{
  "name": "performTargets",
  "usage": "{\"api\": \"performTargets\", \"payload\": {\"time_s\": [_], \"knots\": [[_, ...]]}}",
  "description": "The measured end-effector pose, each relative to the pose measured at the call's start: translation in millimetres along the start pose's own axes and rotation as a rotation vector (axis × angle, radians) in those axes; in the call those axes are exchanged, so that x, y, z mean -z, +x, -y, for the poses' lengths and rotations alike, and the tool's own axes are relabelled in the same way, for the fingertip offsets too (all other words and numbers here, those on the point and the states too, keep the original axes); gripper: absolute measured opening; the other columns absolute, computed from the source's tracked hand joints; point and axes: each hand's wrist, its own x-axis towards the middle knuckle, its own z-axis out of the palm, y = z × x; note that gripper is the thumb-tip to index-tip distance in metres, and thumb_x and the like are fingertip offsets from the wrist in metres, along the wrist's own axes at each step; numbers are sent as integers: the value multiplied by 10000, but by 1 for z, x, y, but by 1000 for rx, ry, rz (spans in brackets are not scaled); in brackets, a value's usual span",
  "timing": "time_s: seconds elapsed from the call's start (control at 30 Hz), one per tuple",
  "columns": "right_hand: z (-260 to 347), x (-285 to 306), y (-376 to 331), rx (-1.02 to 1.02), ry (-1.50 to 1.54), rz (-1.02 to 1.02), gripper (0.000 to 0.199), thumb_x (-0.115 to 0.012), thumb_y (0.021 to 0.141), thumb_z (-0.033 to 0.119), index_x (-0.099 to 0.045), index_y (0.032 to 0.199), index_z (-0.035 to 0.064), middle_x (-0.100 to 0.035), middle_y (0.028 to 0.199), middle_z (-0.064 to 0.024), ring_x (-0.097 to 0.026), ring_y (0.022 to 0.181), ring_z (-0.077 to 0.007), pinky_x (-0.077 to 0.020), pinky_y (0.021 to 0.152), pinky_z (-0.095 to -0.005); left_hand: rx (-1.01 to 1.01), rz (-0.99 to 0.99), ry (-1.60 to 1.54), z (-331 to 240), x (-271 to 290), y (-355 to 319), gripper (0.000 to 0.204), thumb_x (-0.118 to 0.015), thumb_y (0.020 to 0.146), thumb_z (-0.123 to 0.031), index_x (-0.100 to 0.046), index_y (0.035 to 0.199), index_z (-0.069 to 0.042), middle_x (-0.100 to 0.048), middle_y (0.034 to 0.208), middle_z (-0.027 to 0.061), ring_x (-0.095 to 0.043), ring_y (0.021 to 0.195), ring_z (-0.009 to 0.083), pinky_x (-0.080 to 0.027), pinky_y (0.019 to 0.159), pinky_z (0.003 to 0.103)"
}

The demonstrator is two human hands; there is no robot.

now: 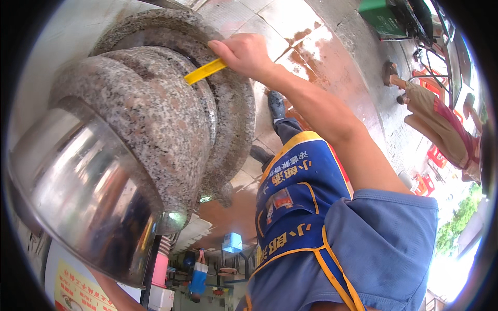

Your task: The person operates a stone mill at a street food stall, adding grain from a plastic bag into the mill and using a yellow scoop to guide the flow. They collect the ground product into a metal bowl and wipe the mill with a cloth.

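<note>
My right hand (244, 52) is closed on a flat yellow plastic scraper (205, 71). The scraper's blade is pressed into the gap between the upper stone and the trough rim of a speckled granite mill (155, 119). My bare forearm runs from a blue sleeve at the lower right up to the hand. A large shiny steel bowl (78, 186) sits against the mill's upper stone at the left and fills the lower left of the view. My left hand is not visible. I wear a blue apron (295, 207) with yellow trim.
The tiled floor (306, 46) beyond the mill is wet with reddish stains. Another person's legs in beige trousers (430, 119) stand at the right near red stools (436, 155). A green crate (381, 18) sits top right. A shopfront shows at the bottom.
</note>
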Motion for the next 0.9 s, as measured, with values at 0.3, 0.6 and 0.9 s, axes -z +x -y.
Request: {"api": "performTargets", "payload": {"time_s": [0.3,0.6,0.9], "knots": [[31,24,-88,-303,174,110,418,-570,968,341,-672,644,97,-564,504,-60,-541,419,-208,-427,413,-356,-24,-16,17,0,5,7,512,-600,919,-114,-502,1416,-44,-553,1384,156,-586,1152,248,-492,951,355],[44,63,-185,-771,256,105,410,-594,954,354,-690,643,104,-574,519,-79,-586,469,-224,-473,487,-394,-87,-31,1,1,1,15,498,-595,927,-125,-508,1412,-47,-556,1380,153,-594,1132,244,-505,930,356],[149,73,-231,-635,154,333,312,-583,954,321,-665,808,58,-646,692,-141,-636,640,-352,-497,598,-441,-124,-24,-368,12,1,43,527,-560,978,-309,-483,1459,-109,-483,1466,118,-452,1331,238,-350,1105,359]]}}
